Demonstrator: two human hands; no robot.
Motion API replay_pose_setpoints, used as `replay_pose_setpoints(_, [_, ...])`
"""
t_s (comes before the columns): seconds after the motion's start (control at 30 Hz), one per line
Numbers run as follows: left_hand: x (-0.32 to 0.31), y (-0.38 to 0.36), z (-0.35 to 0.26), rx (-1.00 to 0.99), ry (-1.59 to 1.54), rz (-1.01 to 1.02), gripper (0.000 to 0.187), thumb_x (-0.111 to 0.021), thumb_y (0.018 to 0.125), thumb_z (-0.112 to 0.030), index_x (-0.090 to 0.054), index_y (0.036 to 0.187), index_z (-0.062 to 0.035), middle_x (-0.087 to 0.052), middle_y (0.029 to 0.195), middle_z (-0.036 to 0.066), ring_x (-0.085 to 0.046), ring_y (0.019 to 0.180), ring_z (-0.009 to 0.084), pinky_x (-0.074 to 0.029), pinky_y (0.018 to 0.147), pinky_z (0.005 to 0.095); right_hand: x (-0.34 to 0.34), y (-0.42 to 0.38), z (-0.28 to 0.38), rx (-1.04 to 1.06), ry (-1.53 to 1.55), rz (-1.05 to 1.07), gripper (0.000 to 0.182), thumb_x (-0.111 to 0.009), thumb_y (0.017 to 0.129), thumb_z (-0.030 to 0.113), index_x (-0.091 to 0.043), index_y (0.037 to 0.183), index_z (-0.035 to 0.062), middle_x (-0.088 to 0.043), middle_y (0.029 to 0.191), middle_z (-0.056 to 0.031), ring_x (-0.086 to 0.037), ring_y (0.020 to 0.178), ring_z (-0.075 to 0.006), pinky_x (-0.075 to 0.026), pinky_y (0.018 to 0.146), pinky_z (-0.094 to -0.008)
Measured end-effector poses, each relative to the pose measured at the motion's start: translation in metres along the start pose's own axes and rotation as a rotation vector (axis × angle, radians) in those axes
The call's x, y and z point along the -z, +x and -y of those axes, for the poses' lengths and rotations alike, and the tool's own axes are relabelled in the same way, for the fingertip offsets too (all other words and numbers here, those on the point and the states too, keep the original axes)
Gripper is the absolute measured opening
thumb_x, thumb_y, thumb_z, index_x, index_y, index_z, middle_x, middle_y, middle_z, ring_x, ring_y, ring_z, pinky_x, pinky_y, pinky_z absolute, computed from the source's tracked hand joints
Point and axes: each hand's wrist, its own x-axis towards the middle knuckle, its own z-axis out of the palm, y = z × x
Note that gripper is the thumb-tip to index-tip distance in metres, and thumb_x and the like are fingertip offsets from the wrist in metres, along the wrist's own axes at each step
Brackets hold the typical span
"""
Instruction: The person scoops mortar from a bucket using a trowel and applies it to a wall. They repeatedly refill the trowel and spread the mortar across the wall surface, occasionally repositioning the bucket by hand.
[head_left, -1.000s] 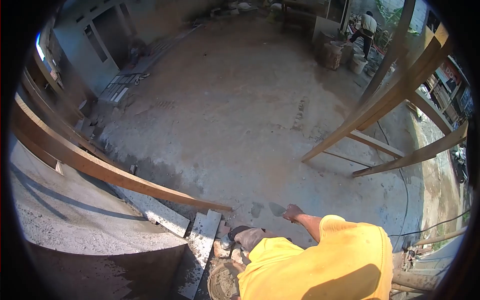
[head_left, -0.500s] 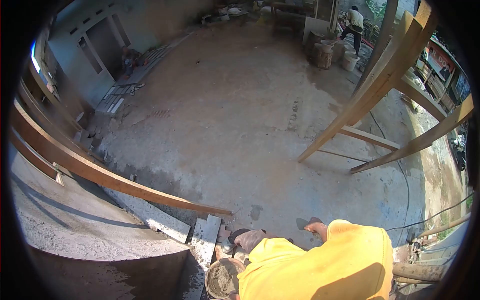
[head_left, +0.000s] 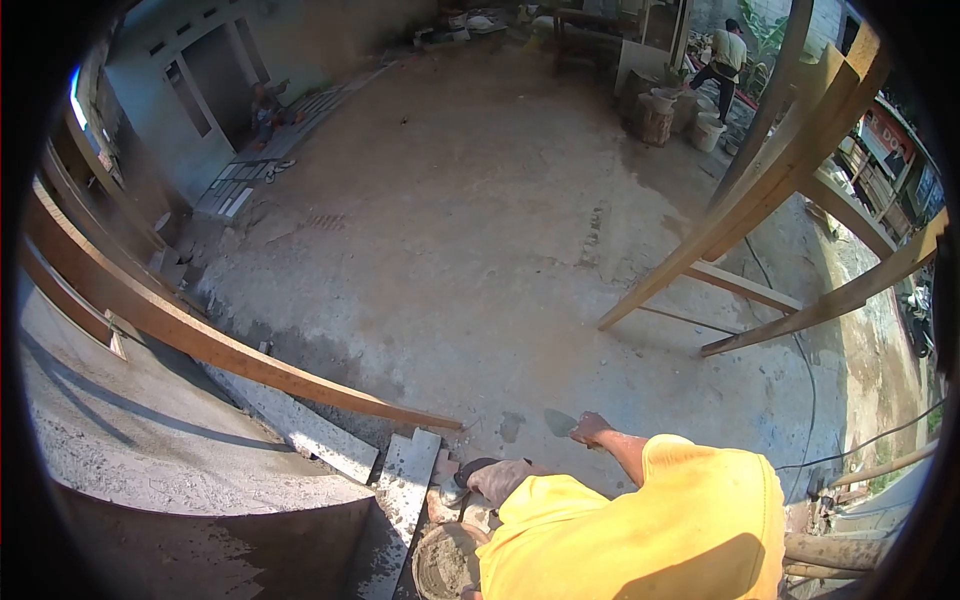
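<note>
My right hand (head_left: 592, 430) is closed on a trowel, stretched out in front of my yellow shirt. The trowel's grey blade (head_left: 560, 422) points left above the concrete floor; its handle is hidden in my fist. Close to my body on the left stands a bucket (head_left: 418, 562) with wet grey mortar (head_left: 452, 562) in it. Only a sliver of my left hand (head_left: 470, 594) shows, at the bucket's rim by the shirt's edge, and its fingers are hidden.
A long wooden beam (head_left: 260, 372) runs along the left, beside mortar-spattered boards (head_left: 410, 475). Wooden scaffold legs (head_left: 690, 255) stand at right, near a cable (head_left: 812, 380). One person (head_left: 725, 60) stands by buckets at the back; another person (head_left: 265, 110) sits near the doorway.
My right hand has moved forward and left with the trowel, and more of my forearm shows. The person at the back has shifted posture; the seated person has raised an arm.
</note>
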Motion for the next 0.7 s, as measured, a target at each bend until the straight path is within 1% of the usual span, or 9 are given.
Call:
replay_pose_setpoints(0.13, [0.005, -0.005, 0.01, 0.017, -0.034, -0.009, 0.037, -0.067, 0.092, -0.026, -0.075, 0.109, 0.0053, -0.075, 0.1, 0.02, -0.068, 0.094, 0.0315, -0.053, 0.087, 0.0447, -0.017, 0.002, -0.015, 0.073, -0.073, -0.121, 0.052, -0.069, 0.092, 0.042, -0.076, 0.107, -0.0081, -0.079, 0.105, -0.0259, -0.079, 0.093, -0.0369, -0.063, 0.088, -0.0451])
replay_pose_setpoints(0.2, [0.011, -0.013, 0.032, 0.06, -0.066, -0.031, 0.035, -0.067, 0.092, -0.025, -0.075, 0.108, 0.0048, -0.075, 0.099, 0.02, -0.068, 0.094, 0.0309, -0.053, 0.086, 0.0444, -0.011, -0.008, -0.012, -0.088, -0.036, -0.01, 0.052, -0.069, 0.094, 0.042, -0.077, 0.103, -0.0085, -0.08, 0.093, -0.0235, -0.081, 0.083, -0.0354, -0.064, 0.083, -0.0425])
replay_pose_setpoints(0.3, [0.015, -0.038, 0.062, 0.18, -0.134, -0.106, 0.033, -0.068, 0.092, -0.024, -0.076, 0.108, 0.0042, -0.075, 0.098, 0.019, -0.068, 0.092, 0.0301, -0.053, 0.085, 0.0439, -0.031, 0.026, -0.055, 0.132, -0.375, 0.109, 0.045, -0.073, 0.093, 0.036, -0.075, 0.111, -0.0051, -0.08, 0.098, -0.0228, -0.081, 0.087, -0.0355, -0.064, 0.081, -0.0424])
replay_pose_setpoints(0.37, [0.018, -0.048, 0.072, 0.238, -0.169, -0.146, 0.032, -0.069, 0.091, -0.023, -0.076, 0.107, 0.0037, -0.075, 0.097, 0.019, -0.068, 0.091, 0.0295, -0.053, 0.085, 0.0436, -0.023, 0.026, -0.049, 0.082, -0.447, 0.199, 0.037, -0.076, 0.091, 0.029, -0.076, 0.115, 0.0004, -0.08, 0.101, -0.0222, -0.08, 0.091, -0.0362, -0.064, 0.08, -0.0432])
replay_pose_setpoints(0.4, [0.021, -0.054, 0.074, 0.249, -0.179, -0.164, 0.032, -0.069, 0.091, -0.023, -0.076, 0.107, 0.0035, -0.075, 0.096, 0.018, -0.068, 0.091, 0.0292, -0.053, 0.085, 0.0434, -0.023, 0.024, -0.045, -0.094, -0.35, 0.207, 0.034, -0.076, 0.091, 0.029, -0.077, 0.112, 0.0022, -0.08, 0.097, -0.0209, -0.081, 0.09, -0.0355, -0.064, 0.077, -0.0433])
replay_pose_setpoints(0.43, [0.024, -0.055, 0.077, 0.264, -0.196, -0.18, 0.031, -0.069, 0.091, -0.022, -0.077, 0.107, 0.0033, -0.075, 0.096, 0.018, -0.068, 0.09, 0.0289, -0.053, 0.084, 0.0433, -0.02, 0.025, -0.039, -0.091, -0.375, 0.216, 0.037, -0.077, 0.092, 0.033, -0.077, 0.107, -0.0008, -0.08, 0.092, -0.0201, -0.079, 0.084, -0.0337, -0.063, 0.074, -0.0431])
replay_pose_setpoints(0.5, [0.028, -0.062, 0.081, 0.291, -0.221, -0.214, 0.03, -0.07, 0.091, -0.021, -0.077, 0.106, 0.0029, -0.076, 0.095, 0.017, -0.069, 0.089, 0.0284, -0.053, 0.084, 0.0429, -0.001, 0.018, -0.006, -0.093, -0.418, 0.23, 0.048, -0.078, 0.094, 0.041, -0.077, 0.097, -0.0066, -0.078, 0.082, -0.0186, -0.077, 0.071, -0.0301, -0.061, 0.068, -0.0427])
replay_pose_setpoints(0.63, [0.032, -0.075, 0.089, 0.328, -0.263, -0.266, 0.027, -0.071, 0.09, -0.02, -0.077, 0.105, 0.002, -0.076, 0.093, 0.016, -0.069, 0.088, 0.0273, -0.054, 0.083, 0.0423, 0.033, -0.013, 0.097, 0.02, -0.378, 0.159, 0.049, -0.079, 0.091, 0.042, -0.076, 0.093, -0.0069, -0.075, 0.075, -0.018, -0.074, 0.065, -0.0317, -0.059, 0.063, -0.0438])
replay_pose_setpoints(0.7, [0.034, -0.08, 0.089, 0.332, -0.288, -0.287, 0.026, -0.071, 0.09, -0.019, -0.078, 0.105, 0.0015, -0.076, 0.092, 0.016, -0.069, 0.087, 0.0267, -0.054, 0.082, 0.042, 0.035, -0.005, 0.141, 0.091, -0.356, 0.129, 0.043, -0.078, 0.086, 0.035, -0.076, 0.108, -0.0018, -0.079, 0.087, -0.0175, -0.074, 0.066, -0.0303, -0.058, 0.061, -0.0417])
